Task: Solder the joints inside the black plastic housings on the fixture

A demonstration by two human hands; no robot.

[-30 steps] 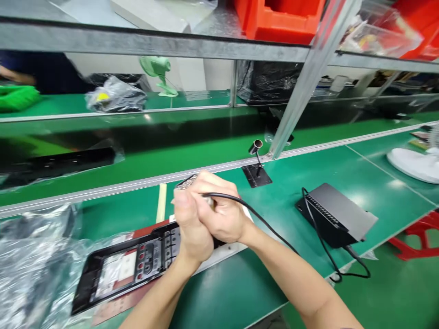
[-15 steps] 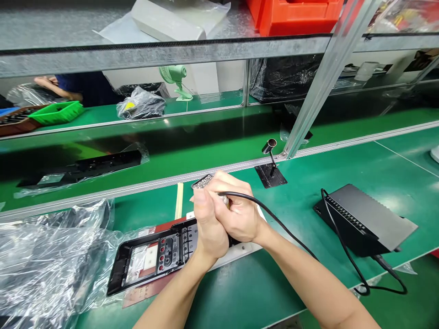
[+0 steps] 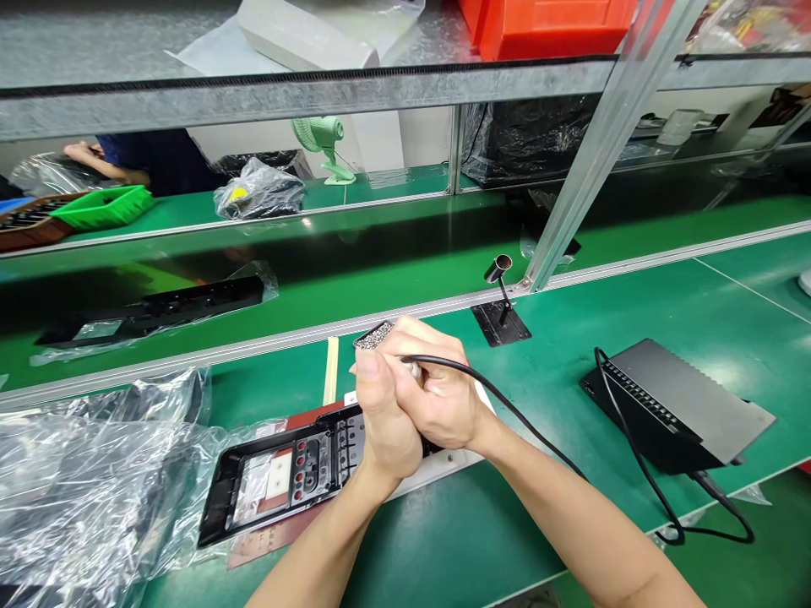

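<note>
Both my hands are clasped together over the right end of a black plastic frame (image 3: 279,477) that lies on a red-brown mat on the green bench. My right hand (image 3: 447,393) is closed round a slim corded tool (image 3: 415,368) held upright; its tip is hidden. My left hand (image 3: 383,414) is wrapped against it as a fist, thumb up. The tool's black cable (image 3: 513,414) runs right to a dark grey box (image 3: 677,405). A small heap of metal parts (image 3: 375,336) shows just behind my fingers.
Crumpled clear plastic bags (image 3: 89,473) lie at the left. A small black tool stand (image 3: 502,317) sits by a slanted aluminium post (image 3: 589,160). Behind the rail are a bagged black part (image 3: 158,308), a green tray (image 3: 105,207) and another person's arm (image 3: 95,160).
The view has swung left and steadied; my clasped hands stay on the tool over the frame's right end, with hardly any movement in the last half second.
</note>
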